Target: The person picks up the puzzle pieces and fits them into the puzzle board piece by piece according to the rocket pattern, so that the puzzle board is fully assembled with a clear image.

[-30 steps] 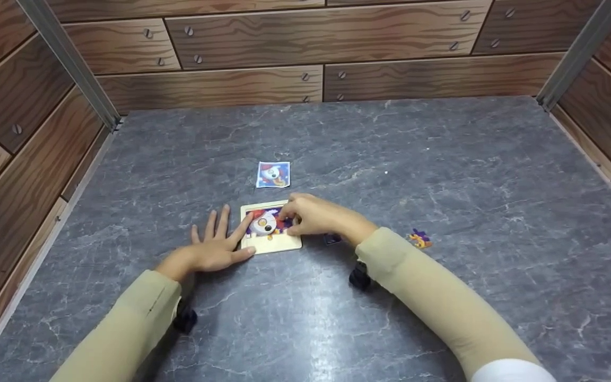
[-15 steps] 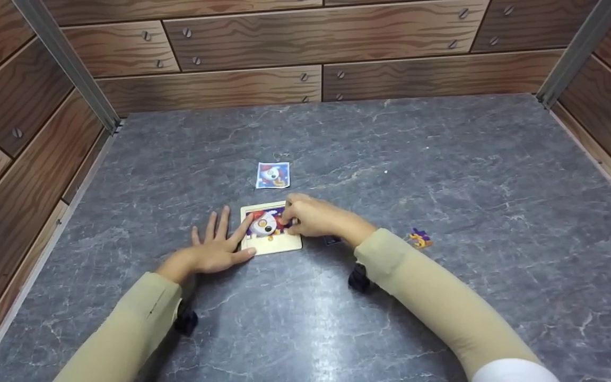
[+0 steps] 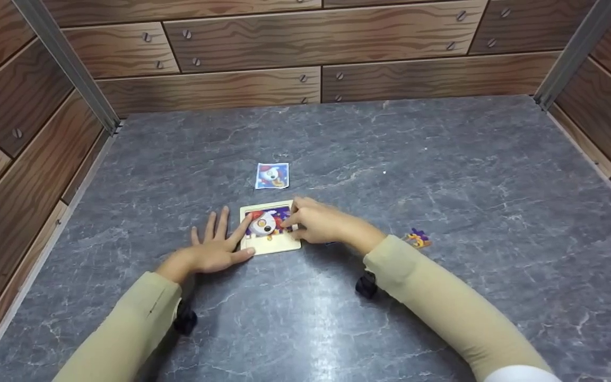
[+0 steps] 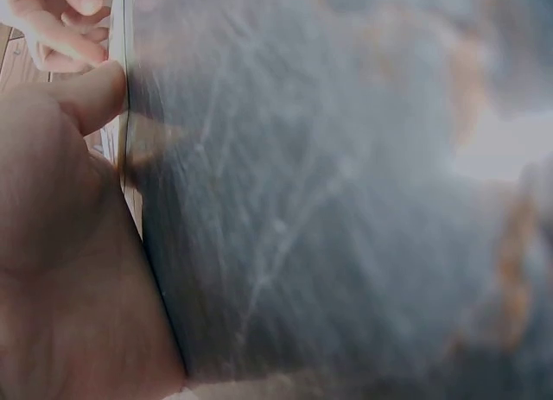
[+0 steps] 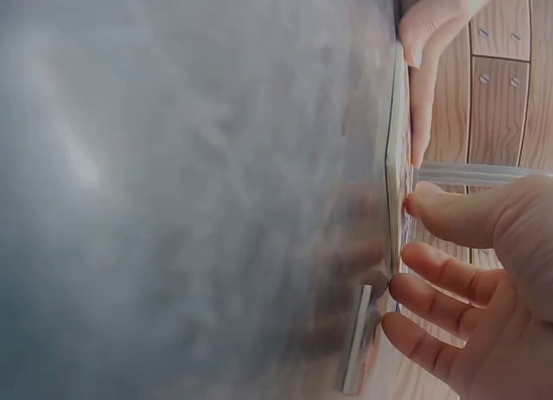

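Observation:
A cream-framed jigsaw puzzle board (image 3: 271, 245) with a white-faced, red and purple picture lies flat on the table. My left hand (image 3: 214, 253) rests on its left edge, fingers straight and spread, with the index finger and thumb over the frame. My right hand (image 3: 321, 220) is at the board's right side, thumb and fingertips touching the picture. In the right wrist view, a gap shows between the thumb (image 5: 458, 217) and the loosely bent fingers. A loose jigsaw piece (image 5: 356, 339) lies beside the board under this hand, mostly hidden in the head view.
A small printed picture card (image 3: 272, 176) lies beyond the board, showing a similar white face. To the right, past the right forearm, is a purple and orange jigsaw piece (image 3: 419, 238). Wood-patterned panels (image 3: 316, 37) wall the grey marbled table (image 3: 443, 159) at back and sides.
My right hand has drawn back slightly to the right, uncovering more purple picture in the board's upper right. The left hand stays in place on the board.

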`<state>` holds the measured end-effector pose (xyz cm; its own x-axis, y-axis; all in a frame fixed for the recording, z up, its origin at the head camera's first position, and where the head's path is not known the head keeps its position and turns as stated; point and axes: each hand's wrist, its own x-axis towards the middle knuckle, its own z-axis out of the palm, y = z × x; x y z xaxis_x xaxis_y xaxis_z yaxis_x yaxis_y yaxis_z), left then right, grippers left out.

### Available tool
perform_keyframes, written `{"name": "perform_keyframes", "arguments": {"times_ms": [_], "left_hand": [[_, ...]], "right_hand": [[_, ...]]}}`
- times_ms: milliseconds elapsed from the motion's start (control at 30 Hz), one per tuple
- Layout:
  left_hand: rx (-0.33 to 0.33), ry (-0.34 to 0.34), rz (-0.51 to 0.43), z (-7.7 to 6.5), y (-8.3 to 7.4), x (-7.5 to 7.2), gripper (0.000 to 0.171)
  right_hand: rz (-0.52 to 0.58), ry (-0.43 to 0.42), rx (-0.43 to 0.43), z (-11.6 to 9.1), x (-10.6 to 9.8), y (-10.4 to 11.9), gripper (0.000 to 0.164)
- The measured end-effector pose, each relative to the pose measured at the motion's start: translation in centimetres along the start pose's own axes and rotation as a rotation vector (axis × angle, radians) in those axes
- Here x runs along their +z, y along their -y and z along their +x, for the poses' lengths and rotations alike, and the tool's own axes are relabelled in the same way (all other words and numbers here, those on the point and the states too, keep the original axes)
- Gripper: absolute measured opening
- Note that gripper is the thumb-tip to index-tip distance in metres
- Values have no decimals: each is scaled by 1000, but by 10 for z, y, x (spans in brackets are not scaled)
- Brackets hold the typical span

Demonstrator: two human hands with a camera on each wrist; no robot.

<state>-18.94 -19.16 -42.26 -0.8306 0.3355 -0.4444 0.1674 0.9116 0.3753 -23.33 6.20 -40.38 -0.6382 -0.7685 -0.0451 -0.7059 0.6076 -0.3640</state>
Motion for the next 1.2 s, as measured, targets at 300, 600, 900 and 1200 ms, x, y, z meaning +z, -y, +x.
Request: {"name": "perform_keyframes", "arguments": {"times_ms": [300,600,900,1200], "left_hand": [[-15,-12,25,3,-1,2,91],[-28,-6,21,4,-2,2,97],[-23,7,6,6,-1,2,96],[-26,-2,5,3,0,1,97]], "right_hand": [[-26,17,109,-4,1,2,36],[198,-56,57,-16,-12,-8,40],[301,-80,113,-50,-24,-19,45],[261,-146,153,-77,-14,-42,43]]}}
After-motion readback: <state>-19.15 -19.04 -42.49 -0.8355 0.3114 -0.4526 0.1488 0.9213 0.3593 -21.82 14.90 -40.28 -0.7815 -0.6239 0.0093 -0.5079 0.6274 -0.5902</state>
